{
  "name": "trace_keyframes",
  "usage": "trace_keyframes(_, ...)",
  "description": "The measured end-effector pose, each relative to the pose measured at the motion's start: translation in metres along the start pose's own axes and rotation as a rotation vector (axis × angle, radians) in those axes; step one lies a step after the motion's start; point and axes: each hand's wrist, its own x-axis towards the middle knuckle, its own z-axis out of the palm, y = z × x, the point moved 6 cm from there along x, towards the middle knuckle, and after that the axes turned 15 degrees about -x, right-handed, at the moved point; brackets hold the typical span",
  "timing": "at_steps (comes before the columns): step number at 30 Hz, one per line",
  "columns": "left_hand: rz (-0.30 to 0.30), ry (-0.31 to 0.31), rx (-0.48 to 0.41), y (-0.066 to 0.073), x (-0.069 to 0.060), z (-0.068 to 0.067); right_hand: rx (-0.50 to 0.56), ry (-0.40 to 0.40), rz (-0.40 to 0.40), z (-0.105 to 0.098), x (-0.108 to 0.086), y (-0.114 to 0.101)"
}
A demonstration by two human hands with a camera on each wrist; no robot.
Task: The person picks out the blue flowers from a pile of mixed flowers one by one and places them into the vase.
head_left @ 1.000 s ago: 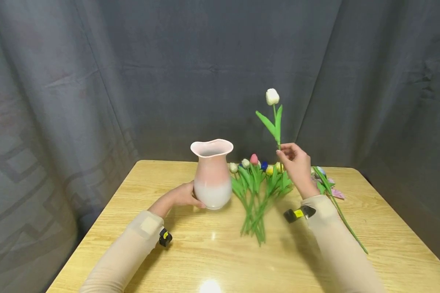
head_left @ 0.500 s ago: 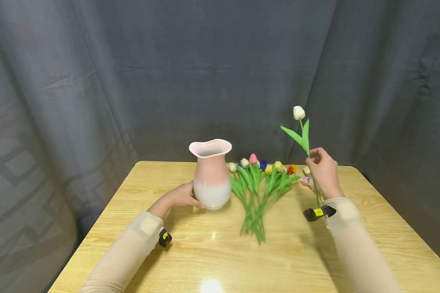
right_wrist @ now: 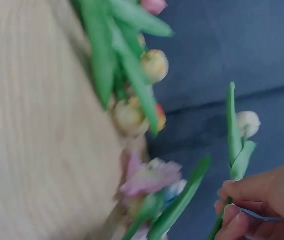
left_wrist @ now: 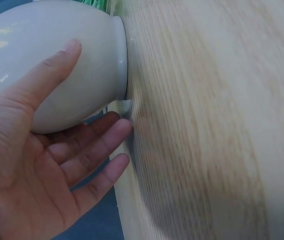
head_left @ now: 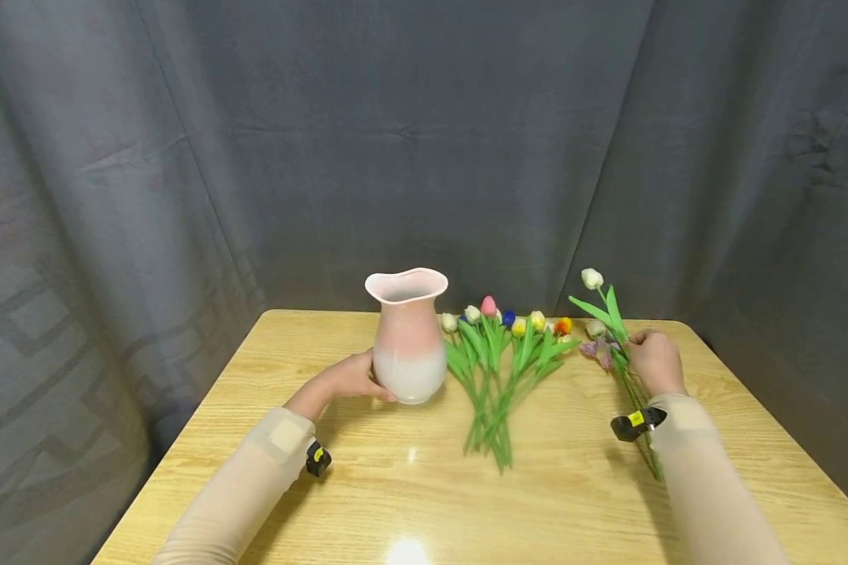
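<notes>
right fingers (right_wrist: 254, 189): pinching white tulip (head_left: 615, 314), bloom (head_left: 592, 278) above | left fingers (left_wrist: 94, 156): cupping vase (head_left: 410, 345) low

- On the pale round-cornered wooden table (head_left: 537, 510), upright: a pink-and-white glossy curved vase (head_left: 410, 345)
- At its lower left side: the bare left hand (head_left: 353, 375)
- Just to its right: a green-stemmed multicoloured tulip bunch (head_left: 493, 345), blooms toward the far edge
- Farther right: a lilac ruffled flower (head_left: 603, 355)
- Beside that, in the bare right hand (head_left: 656, 362): a white long-stemmed tulip (head_left: 615, 318)
- Behind the table: a dark grey cloth curtain (head_left: 410, 157)
</notes>
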Motion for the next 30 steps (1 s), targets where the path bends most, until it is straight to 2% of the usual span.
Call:
trace_keyframes(6, -0.005, 0.001, 0.008, 0.0, 0.0, 0.0, -0.029, -0.113, 0.044, 0.019, 0.0, 0.021)
trace_keyframes(16, -0.007, 0.01, 0.02, -0.001, -0.002, -0.001, -0.128, -0.25, 0.08, 0.039, -0.001, 0.036)
trace_keyframes(23, -0.008, 0.015, 0.018, -0.001, -0.002, 0.0, -0.143, -0.275, 0.048, 0.043, 0.0, 0.036)
trace_keyframes(30, -0.018, 0.015, 0.022, -0.003, 0.001, -0.001, -0.201, -0.242, -0.045, 0.026, 0.001, 0.024)
